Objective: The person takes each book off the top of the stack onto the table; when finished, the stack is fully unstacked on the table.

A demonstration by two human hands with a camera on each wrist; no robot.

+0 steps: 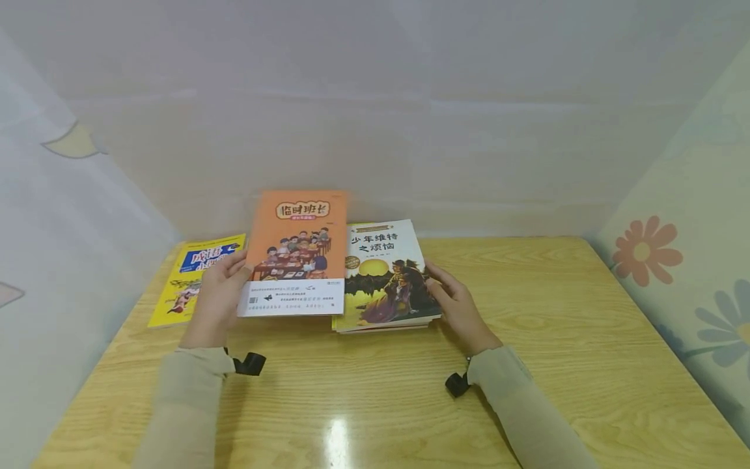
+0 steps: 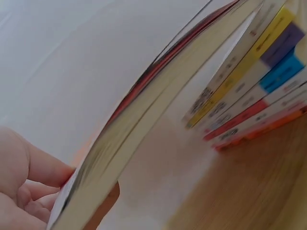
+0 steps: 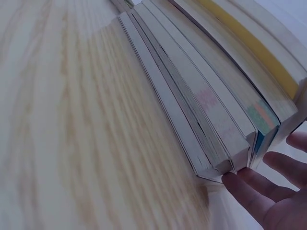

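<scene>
Fingers (image 1: 231,267) of left hand (image 1: 213,303) pinch orange book's (image 1: 295,251) left edge, lifted; right hand (image 1: 459,306) fingers, loosely spread, touch stack's (image 1: 387,280) right edge; worktop (image 1: 586,339) right side bare.

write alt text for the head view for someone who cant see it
A left hand holds an orange book lifted above a wooden table, while the right hand rests against a stack of books. A yellow book lies at the left.

orange book (image 1: 299,244), yellow book (image 1: 190,277), pale wood-grain table (image 1: 586,339), flower-patterned wall (image 1: 691,260).
</scene>
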